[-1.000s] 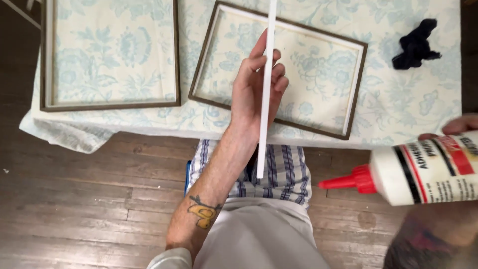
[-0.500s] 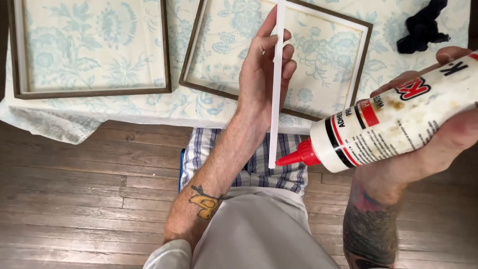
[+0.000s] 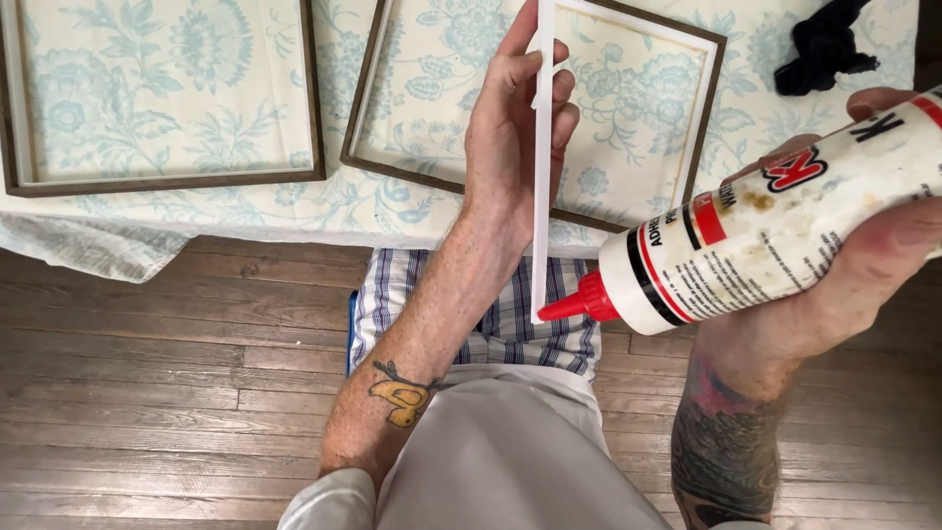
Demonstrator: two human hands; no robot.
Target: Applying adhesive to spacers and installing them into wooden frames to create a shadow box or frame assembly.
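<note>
Head view: white glue bottle (image 3: 775, 231), red nozzle, red-black label band, clamped in right hand (image 3: 834, 285); nozzle tip touches lower end of thin white strip (image 3: 542, 167). Left hand (image 3: 510, 137) grips strip upright over desk's near edge. Two dark wooden frames (image 3: 334, 147) on floral cloth (image 3: 412, 211); black rag (image 3: 822, 44) near far right corner.

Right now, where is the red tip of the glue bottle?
In the head view, the red tip sits right of centre, against the lower end of the white strip held by the left hand, above the plaid cloth.
</note>
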